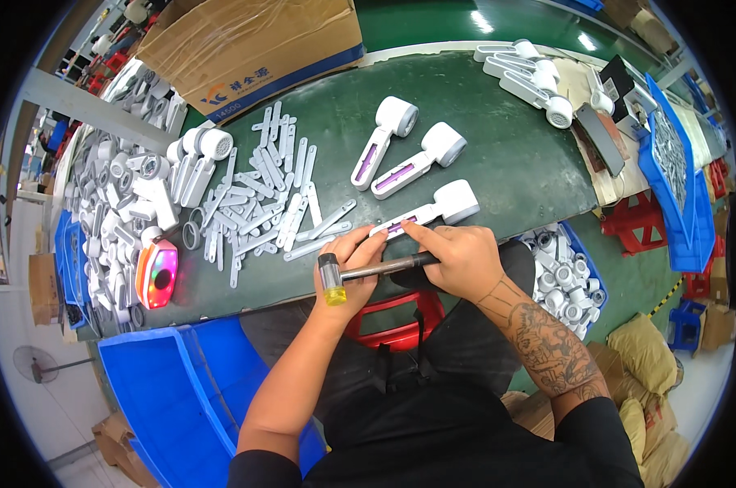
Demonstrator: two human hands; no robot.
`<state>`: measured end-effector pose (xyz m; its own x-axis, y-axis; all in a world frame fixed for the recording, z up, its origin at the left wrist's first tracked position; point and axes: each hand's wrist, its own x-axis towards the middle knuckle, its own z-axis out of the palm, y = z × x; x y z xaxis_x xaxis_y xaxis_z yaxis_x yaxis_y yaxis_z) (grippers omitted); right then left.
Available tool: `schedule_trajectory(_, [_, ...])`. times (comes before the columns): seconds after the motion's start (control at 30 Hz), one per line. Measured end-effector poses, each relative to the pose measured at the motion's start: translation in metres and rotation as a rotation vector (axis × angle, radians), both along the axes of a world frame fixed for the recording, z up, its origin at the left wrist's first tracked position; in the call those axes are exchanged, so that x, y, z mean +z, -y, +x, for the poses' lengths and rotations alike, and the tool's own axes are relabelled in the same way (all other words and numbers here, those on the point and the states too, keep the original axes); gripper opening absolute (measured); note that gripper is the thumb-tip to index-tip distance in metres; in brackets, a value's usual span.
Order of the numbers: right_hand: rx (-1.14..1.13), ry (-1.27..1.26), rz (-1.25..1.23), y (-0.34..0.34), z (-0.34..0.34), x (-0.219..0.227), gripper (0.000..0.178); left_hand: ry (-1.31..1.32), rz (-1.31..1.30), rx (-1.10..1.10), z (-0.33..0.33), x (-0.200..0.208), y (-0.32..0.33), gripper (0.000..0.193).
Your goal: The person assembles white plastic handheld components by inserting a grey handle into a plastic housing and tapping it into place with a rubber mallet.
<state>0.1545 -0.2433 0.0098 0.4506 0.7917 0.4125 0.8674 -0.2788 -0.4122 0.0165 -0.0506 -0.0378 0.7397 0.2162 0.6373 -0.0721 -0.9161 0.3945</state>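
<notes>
A white handheld unit (456, 202) with a round head and a purple strip in its hollow handle lies at the table's near edge. My left hand (352, 264) is closed around the handle's end with its fingertips. My right hand (467, 259) keeps a small hammer (384, 267) in its curled fingers, while its index finger presses on the purple strip. The hammer's yellow and dark head (332, 279) points left, over my left wrist. Two similar units, an upper one (386, 140) and a middle one (421, 160), lie beyond my hands.
Loose grey handle strips (262, 195) are scattered left. Further left are piled white parts (124, 211) and a lit, colourful device (156, 275). A cardboard box (254, 57) stands at the back. More units (531, 77) lie far right; a bin of white heads (565, 281) sits below the table's right side.
</notes>
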Motion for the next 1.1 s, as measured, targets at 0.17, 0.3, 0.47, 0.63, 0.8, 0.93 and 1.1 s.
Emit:
schedule_trajectory(0.17, [0.022,-0.001,0.008,0.001,0.0,-0.002,0.059,-0.02,-0.019,-0.01,0.002,0.003,-0.001,0.04])
schedule_trajectory(0.3, [0.012,0.017,-0.013,0.0,0.0,-0.002,0.058,0.014,0.003,-0.006,0.002,0.002,0.0,0.04])
schedule_trajectory(0.47, [0.011,0.011,0.011,-0.001,0.001,0.0,0.053,0.009,0.009,0.002,0.001,0.0,0.001,0.04])
schedule_trajectory(0.63, [0.016,0.005,0.014,-0.004,0.003,-0.001,0.05,-0.01,-0.038,-0.014,0.0,-0.006,-0.001,0.04])
schedule_trajectory(0.8, [0.02,-0.005,-0.049,-0.006,0.004,0.008,0.05,-0.025,-0.045,-0.031,0.0,-0.005,0.001,0.04])
schedule_trajectory(0.93, [-0.049,-0.056,-0.312,-0.013,-0.008,0.031,0.056,-0.065,-0.108,-0.023,-0.003,0.001,0.003,0.041])
schedule_trajectory(1.1, [-0.038,-0.128,-0.394,-0.009,-0.003,0.037,0.065,-0.107,-0.129,-0.006,-0.008,0.006,0.002,0.041])
